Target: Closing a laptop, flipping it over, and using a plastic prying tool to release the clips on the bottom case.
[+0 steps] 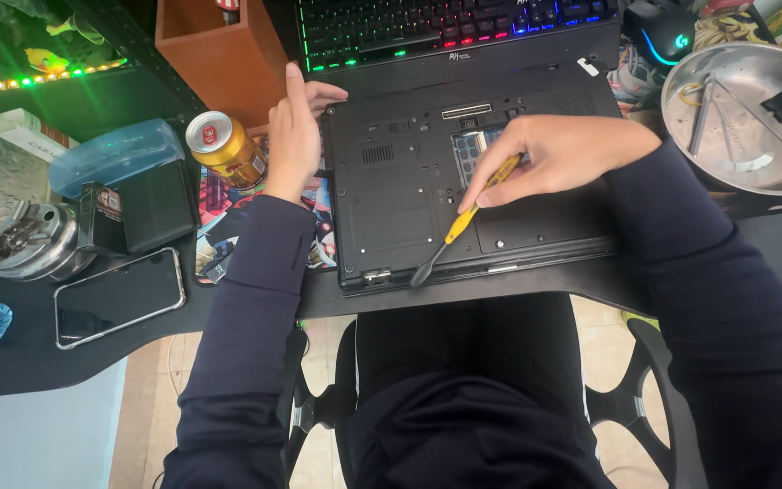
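A black laptop (427,208) lies upside down on the dark desk, its base facing up, with an open slot showing a blue-green board near its top. My right hand (558,154) grips a yellow-handled pry tool (463,222) whose dark tip reaches down to the laptop's near-left edge. My left hand (296,136) rests upright against the laptop's left edge, fingers apart and holding nothing.
A lit keyboard (427,27) sits behind the laptop. A metal bowl (744,118) with small tools is at the right. On the left are a gold can (225,147), a phone (119,296), a blue case (115,154) and a brown box (219,54).
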